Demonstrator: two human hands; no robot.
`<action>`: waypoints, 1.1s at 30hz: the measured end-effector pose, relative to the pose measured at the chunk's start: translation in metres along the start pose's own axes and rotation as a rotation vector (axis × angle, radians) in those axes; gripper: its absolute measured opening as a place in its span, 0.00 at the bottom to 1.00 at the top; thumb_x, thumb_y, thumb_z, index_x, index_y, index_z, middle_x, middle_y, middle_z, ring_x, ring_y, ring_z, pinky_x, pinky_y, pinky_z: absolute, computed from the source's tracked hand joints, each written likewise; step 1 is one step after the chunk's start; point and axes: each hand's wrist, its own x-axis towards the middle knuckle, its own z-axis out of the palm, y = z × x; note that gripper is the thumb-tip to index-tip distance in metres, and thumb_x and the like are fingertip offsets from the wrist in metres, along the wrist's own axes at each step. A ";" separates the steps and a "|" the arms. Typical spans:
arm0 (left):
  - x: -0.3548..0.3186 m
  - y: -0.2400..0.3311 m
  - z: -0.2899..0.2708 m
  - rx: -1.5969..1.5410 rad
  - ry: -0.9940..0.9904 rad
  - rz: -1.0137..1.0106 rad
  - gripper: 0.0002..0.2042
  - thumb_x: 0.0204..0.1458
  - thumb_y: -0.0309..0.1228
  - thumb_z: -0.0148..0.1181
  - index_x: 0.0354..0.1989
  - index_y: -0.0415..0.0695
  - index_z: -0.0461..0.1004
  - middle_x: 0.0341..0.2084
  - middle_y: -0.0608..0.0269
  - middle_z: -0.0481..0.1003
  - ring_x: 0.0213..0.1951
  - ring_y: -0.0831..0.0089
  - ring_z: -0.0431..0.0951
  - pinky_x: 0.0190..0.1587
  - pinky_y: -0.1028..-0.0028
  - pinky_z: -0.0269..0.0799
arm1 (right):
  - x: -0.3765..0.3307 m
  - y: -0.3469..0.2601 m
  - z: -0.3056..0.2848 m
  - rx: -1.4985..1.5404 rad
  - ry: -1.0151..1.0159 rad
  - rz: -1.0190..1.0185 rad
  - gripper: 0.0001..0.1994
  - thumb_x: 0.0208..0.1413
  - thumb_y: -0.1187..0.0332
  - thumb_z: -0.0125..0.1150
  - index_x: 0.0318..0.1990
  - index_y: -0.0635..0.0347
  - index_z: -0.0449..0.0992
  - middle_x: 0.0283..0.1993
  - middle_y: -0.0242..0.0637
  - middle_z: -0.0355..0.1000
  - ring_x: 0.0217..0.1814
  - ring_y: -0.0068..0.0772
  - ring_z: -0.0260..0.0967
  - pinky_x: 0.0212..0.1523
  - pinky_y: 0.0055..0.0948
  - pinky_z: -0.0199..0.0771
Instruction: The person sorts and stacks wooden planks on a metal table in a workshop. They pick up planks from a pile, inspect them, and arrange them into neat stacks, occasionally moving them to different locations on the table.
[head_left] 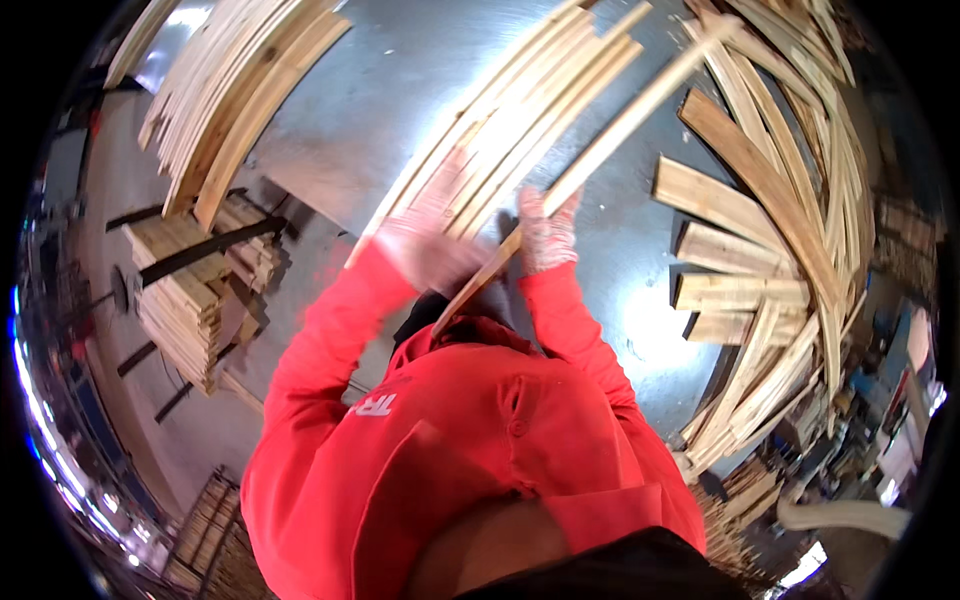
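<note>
In the middle of the frame, our right hand (548,235) was closed around a long strip of wood (625,127), which slanted from the upper right of the frame down to our chest. Our left hand (432,232) was blurred over the near ends of a bundle of strips (540,110); its fingers pointed up along the wood, and we could not tell whether it grasped any of them. That bundle lay at the top centre of the frame on a grey metal table (340,120), to the left of the long strip. At the upper left we had a stack of boards (240,90), and below it more wood (175,320) beside a black bar (205,252). On the right side, short boards (718,200) lay partly under a curved-looking brown board (765,185)
</note>
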 end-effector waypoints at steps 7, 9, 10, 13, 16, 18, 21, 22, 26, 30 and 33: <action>0.022 -0.007 0.006 0.501 0.080 0.090 0.26 0.50 0.36 0.57 0.58 0.41 0.67 0.41 0.44 0.77 0.41 0.52 0.80 0.45 0.61 0.77 | 0.141 -0.099 -0.110 -1.072 -0.169 -0.975 0.47 0.52 0.44 0.61 0.70 0.63 0.47 0.72 0.53 0.47 0.72 0.52 0.49 0.70 0.43 0.50; 0.031 0.016 -0.034 0.558 0.073 -0.208 0.25 0.51 0.36 0.57 0.58 0.41 0.67 0.44 0.44 0.76 0.43 0.54 0.80 0.47 0.65 0.77 | 0.206 -0.171 -0.157 -1.870 0.303 -0.710 0.50 0.46 0.38 0.62 0.70 0.58 0.49 0.72 0.50 0.50 0.74 0.53 0.45 0.72 0.47 0.42; 0.029 -0.008 -0.057 0.585 0.193 -0.034 0.25 0.50 0.35 0.58 0.58 0.41 0.68 0.46 0.45 0.76 0.45 0.56 0.79 0.49 0.66 0.76 | 0.249 -0.186 -0.208 -1.901 0.278 -0.556 0.52 0.45 0.38 0.62 0.71 0.55 0.45 0.72 0.49 0.50 0.74 0.52 0.45 0.72 0.47 0.40; 0.025 -0.029 -0.129 0.497 0.478 0.131 0.22 0.53 0.25 0.54 0.58 0.39 0.68 0.40 0.61 0.76 0.41 0.78 0.76 0.45 0.73 0.74 | 0.278 -0.173 -0.237 -2.253 0.164 -0.108 0.57 0.41 0.41 0.68 0.73 0.48 0.37 0.72 0.48 0.50 0.74 0.51 0.45 0.71 0.50 0.43; 0.027 -0.017 -0.206 0.933 0.595 -0.248 0.23 0.53 0.33 0.55 0.60 0.51 0.68 0.38 0.53 0.78 0.42 0.66 0.80 0.47 0.71 0.72 | 0.271 -0.175 -0.237 -2.281 0.086 -0.028 0.54 0.41 0.52 0.72 0.72 0.48 0.40 0.69 0.46 0.55 0.70 0.50 0.52 0.66 0.46 0.56; 0.036 -0.044 -0.275 1.167 0.569 -0.383 0.25 0.54 0.37 0.57 0.62 0.57 0.63 0.45 0.54 0.77 0.49 0.58 0.77 0.51 0.65 0.70 | 0.268 -0.173 -0.265 -2.292 0.113 -0.079 0.52 0.42 0.56 0.71 0.72 0.47 0.41 0.67 0.48 0.57 0.68 0.51 0.56 0.64 0.45 0.60; 0.073 -0.079 -0.364 1.243 0.533 -0.398 0.25 0.56 0.38 0.56 0.64 0.60 0.62 0.49 0.54 0.75 0.51 0.59 0.76 0.53 0.66 0.69 | 0.234 -0.182 -0.287 -2.253 0.411 -0.058 0.48 0.45 0.59 0.69 0.71 0.48 0.44 0.65 0.52 0.60 0.65 0.51 0.60 0.62 0.45 0.64; 0.087 -0.091 -0.391 1.198 0.513 -0.510 0.25 0.55 0.39 0.56 0.63 0.60 0.63 0.50 0.55 0.75 0.52 0.58 0.75 0.54 0.66 0.68 | 0.221 -0.187 -0.280 -2.155 0.508 -0.026 0.47 0.46 0.58 0.68 0.71 0.50 0.45 0.63 0.53 0.62 0.63 0.53 0.63 0.60 0.44 0.65; 0.113 -0.158 -0.475 1.236 0.378 -0.636 0.26 0.54 0.40 0.58 0.63 0.62 0.64 0.52 0.58 0.74 0.54 0.59 0.74 0.57 0.67 0.67 | 0.188 -0.190 -0.340 -1.702 0.373 0.016 0.42 0.47 0.53 0.65 0.67 0.57 0.54 0.57 0.56 0.67 0.57 0.53 0.68 0.57 0.42 0.68; 0.112 -0.201 -0.505 1.162 0.474 -0.624 0.26 0.51 0.42 0.61 0.61 0.58 0.67 0.51 0.58 0.75 0.54 0.60 0.74 0.58 0.66 0.66 | 0.181 -0.159 -0.286 -1.856 -0.147 0.238 0.28 0.55 0.56 0.56 0.61 0.60 0.63 0.53 0.51 0.70 0.54 0.48 0.70 0.53 0.41 0.70; 0.152 -0.156 -0.442 1.715 0.680 -0.107 0.27 0.51 0.45 0.61 0.59 0.52 0.68 0.50 0.53 0.74 0.53 0.55 0.74 0.57 0.61 0.67 | 0.235 -0.056 -0.317 -1.629 -0.383 -0.215 0.23 0.58 0.61 0.55 0.60 0.58 0.65 0.48 0.42 0.73 0.48 0.45 0.72 0.47 0.37 0.73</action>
